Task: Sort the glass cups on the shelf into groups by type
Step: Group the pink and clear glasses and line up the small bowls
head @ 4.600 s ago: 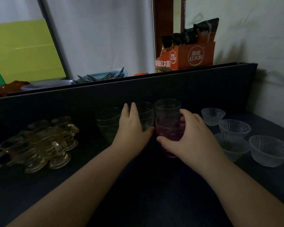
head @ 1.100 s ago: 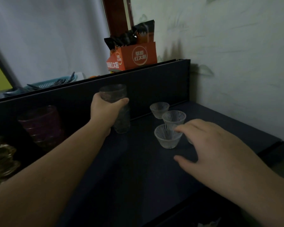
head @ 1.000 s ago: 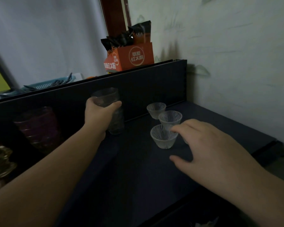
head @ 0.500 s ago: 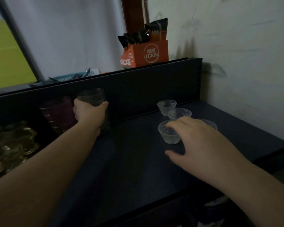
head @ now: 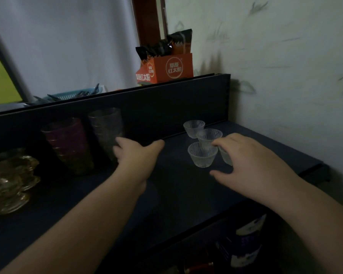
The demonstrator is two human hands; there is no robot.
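Left hand (head: 136, 155) has let go of clear tumbler stack (head: 106, 133), now beside purple stack (head: 67, 145) at its left; fingers loose, thumb spread, holding nothing. Right hand (head: 249, 165) still spread wide above ribbed small cups (head: 202, 157), fingertips just beside them, on shelf (head: 176, 190).

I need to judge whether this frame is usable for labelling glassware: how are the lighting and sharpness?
Head view: dim throughout; the dark tumblers and purple stack nearly merge with the black shelf, slightly soft; the small ribbed cups catch light and read clearly; wide-angle bending at the edges; both hands well defined.
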